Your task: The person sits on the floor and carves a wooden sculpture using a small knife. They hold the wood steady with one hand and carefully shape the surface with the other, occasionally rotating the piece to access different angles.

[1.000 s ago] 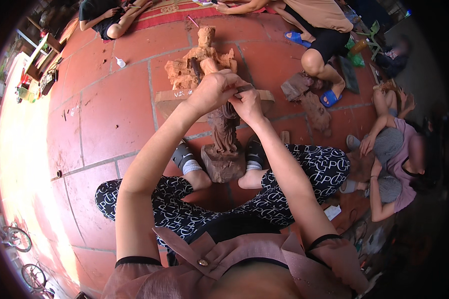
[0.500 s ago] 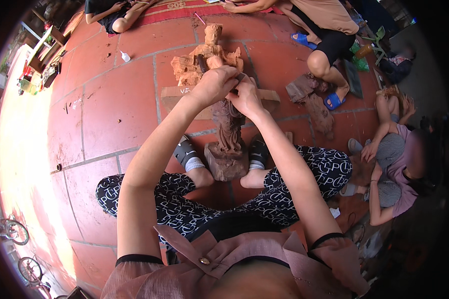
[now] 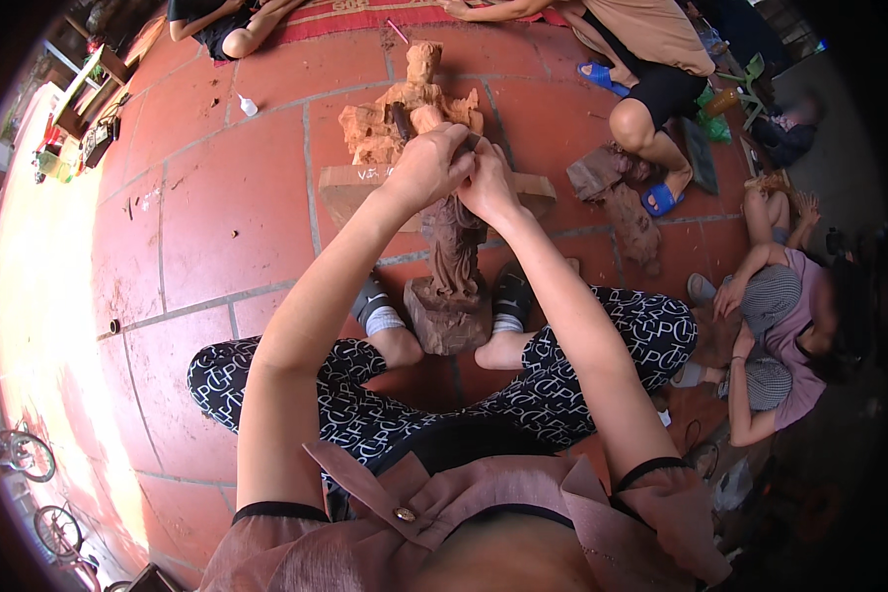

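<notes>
A dark brown carved wooden statue (image 3: 454, 247) stands upright on its rough base between my feet. Its upper part is hidden behind my hands. My left hand (image 3: 427, 170) is closed, its fingers bent in at the statue's top. Beside it, nearly touching, my right hand (image 3: 488, 185) is closed as well with its fingertips pinched. A small dark piece (image 3: 471, 142) shows between the fingertips of the two hands; whether it is a loose scrap or part of the statue I cannot tell.
Just beyond stands a lighter orange wood carving (image 3: 424, 94) on a thick wooden block (image 3: 350, 202). A small white bottle (image 3: 248, 106) lies on the tiles to the left. Rough dark wood pieces (image 3: 629, 222) lie right. Other people sit at the far side and right, one in blue sandals (image 3: 663, 200).
Both hands have shifted slightly at the statue's top, the fingers still bent together. The statue stays in place between my feet.
</notes>
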`<state>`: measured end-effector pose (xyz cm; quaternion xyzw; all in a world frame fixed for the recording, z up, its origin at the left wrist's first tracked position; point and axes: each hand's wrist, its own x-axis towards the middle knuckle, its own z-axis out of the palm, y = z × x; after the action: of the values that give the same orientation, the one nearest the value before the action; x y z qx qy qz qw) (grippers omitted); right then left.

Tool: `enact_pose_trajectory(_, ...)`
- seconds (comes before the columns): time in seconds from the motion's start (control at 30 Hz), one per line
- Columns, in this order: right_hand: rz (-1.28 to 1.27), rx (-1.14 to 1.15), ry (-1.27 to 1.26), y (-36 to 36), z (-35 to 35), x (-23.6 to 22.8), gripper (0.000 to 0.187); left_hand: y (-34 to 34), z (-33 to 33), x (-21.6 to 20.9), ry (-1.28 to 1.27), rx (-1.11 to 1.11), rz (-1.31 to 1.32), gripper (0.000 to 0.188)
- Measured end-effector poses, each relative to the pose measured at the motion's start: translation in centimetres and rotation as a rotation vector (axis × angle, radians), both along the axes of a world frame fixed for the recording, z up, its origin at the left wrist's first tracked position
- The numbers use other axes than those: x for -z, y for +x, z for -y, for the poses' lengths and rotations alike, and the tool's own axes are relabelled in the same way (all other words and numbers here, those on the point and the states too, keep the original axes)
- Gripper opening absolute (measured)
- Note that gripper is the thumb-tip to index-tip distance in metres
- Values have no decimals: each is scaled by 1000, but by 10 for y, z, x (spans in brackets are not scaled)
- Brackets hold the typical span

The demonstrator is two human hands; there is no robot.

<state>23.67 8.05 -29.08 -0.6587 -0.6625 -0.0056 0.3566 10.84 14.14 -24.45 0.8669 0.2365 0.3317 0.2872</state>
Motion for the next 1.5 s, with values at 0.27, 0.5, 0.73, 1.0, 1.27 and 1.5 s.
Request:
enact_pose_trajectory(0.27, -125, -57, -8, 3, -2, -7, 18, 5, -11, -2, 0, -83, -36, 21)
enact_pose_trajectory(0.5, -56, -83, 30, 5, -2, 3, 19, 8, -9, -7, -52, -102, -189, 25)
enact_pose_trajectory(0.73, -66, -41, 76, -2, -1, 4, 23, 14, -15, 5, 8, -91, -111, 26)
enact_pose_trajectory(1.0, -25, -76, 46, 1, 3, -3, 24, 11, -8, -7, -78, -99, -161, 26)
enact_pose_trajectory(1.27, 2, -63, 30, 2, 5, -2, 29, 10, -8, -2, -91, -102, -173, 26)
enact_pose_trajectory(1.5, -13, 0, 75, -3, 4, -1, 33, 17, -11, 2, 28, -90, -74, 24)
